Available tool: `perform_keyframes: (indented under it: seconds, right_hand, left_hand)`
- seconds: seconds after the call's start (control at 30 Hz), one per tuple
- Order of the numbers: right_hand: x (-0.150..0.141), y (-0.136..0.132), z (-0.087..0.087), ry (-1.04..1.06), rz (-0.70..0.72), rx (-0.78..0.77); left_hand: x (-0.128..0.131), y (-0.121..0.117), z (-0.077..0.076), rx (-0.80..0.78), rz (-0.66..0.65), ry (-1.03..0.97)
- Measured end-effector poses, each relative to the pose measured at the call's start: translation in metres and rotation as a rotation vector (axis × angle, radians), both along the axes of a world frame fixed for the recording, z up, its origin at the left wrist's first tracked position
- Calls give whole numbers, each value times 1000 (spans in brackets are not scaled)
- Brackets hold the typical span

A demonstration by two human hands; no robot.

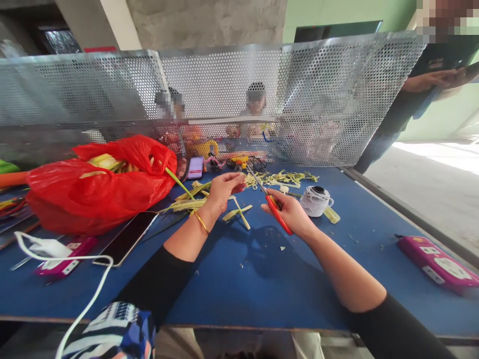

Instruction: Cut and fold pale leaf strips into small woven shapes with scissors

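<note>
My right hand (286, 209) is closed around red-handled scissors (277, 215). Their metal blades point up and left, toward the fingertips of my left hand (223, 189). The left fingers are pinched together; what they hold is too small to make out. Just beyond both hands lies a scatter of cut yellow-green plant bits (280, 178). Pale leaf strips (194, 203) lie beside and behind my left wrist, and a crossed pair of strips (239, 213) rests on the table between the hands. A spool of white thread (315, 201) stands to the right of my right hand.
A red plastic bag (101, 199) with plant stalks fills the left of the blue table (239, 294). Near it lie a dark tablet (129, 238), a magenta power strip (69, 257) and a white cable. Another magenta box (436, 262) sits right. A perforated metal screen (224, 75) stands behind.
</note>
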State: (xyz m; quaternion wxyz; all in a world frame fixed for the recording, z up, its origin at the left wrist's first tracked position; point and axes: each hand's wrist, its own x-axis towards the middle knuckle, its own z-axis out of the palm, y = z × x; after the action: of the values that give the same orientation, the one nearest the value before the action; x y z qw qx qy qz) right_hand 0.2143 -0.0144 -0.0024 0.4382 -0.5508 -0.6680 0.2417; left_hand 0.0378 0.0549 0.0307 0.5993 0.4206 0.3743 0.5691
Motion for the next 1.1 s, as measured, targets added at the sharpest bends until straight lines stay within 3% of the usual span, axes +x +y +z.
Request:
perform_keyframes:
  seconds: [0.37,1.1]
  right_hand:
    - [-2,-10,11,-409,-85,72]
    - [-2,-12,17,-410,25,62]
  left_hand:
    - [-8,7,6,94,49,119]
    - [-13,11,4,44,-63,230]
